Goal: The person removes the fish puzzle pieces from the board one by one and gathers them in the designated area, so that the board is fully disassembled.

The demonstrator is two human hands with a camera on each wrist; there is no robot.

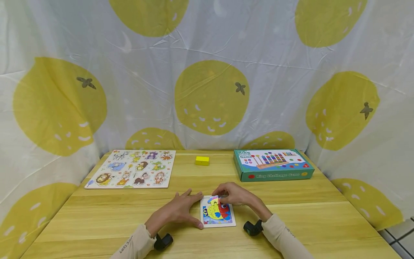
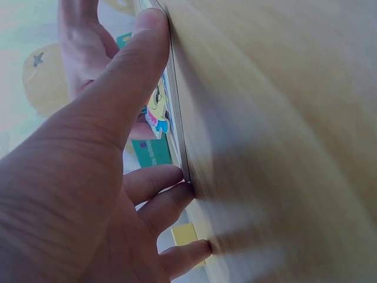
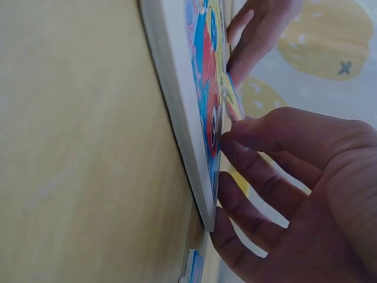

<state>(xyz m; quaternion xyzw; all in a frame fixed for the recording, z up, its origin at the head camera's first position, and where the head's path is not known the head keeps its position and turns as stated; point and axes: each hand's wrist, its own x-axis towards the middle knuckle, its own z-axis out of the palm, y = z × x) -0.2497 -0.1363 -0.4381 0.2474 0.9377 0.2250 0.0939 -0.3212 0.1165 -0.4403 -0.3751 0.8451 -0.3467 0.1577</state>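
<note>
A small jigsaw puzzle board point(image 1: 220, 225) with a pale frame and a yellow and red fish picture lies on the table between the hands. My left hand point(image 1: 180, 208) spans its left side, the thumb at the near corner and a fingertip at the far one, fingers fairly straight. Over the picture's upper part my right hand point(image 1: 237, 195) pinches a puzzle piece point(image 3: 233, 99) between thumb and index finger. That piece is tilted up from the board in both wrist views. The other right fingertips rest by the board's edge.
Behind stands a yellow block point(image 1: 202, 161) on the wooden table point(image 1: 291, 219). A wooden animal puzzle point(image 1: 130, 169) lies at the back left, and a green Ring Challenge Game box point(image 1: 273, 165) at the back right. A lemon-print cloth point(image 1: 211, 97) hangs behind.
</note>
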